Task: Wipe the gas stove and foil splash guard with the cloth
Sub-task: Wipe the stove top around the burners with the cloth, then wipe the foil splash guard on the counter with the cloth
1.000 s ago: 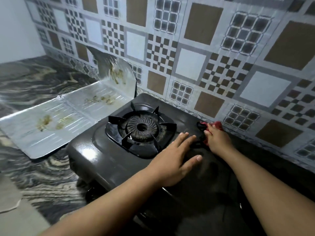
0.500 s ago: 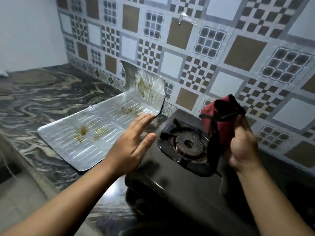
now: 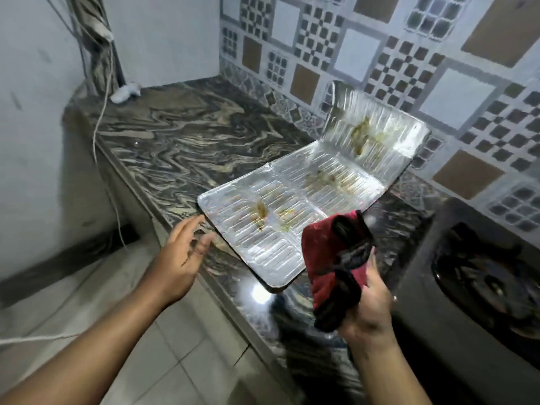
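The foil splash guard [image 3: 295,200] ran near-left to far-right on the worktop [image 3: 187,147]; the slack-fingered left hand [image 3: 181,258] was nearer its near corner, the right hand [image 3: 369,311] gripping the cloth [image 3: 336,264].

Foil splash guard [image 3: 295,206] lies on the counter [image 3: 175,147], left of the gas stove [image 3: 467,287], its far panel against the tiled wall [image 3: 409,54]

No legible text, label, brand or number anywhere.
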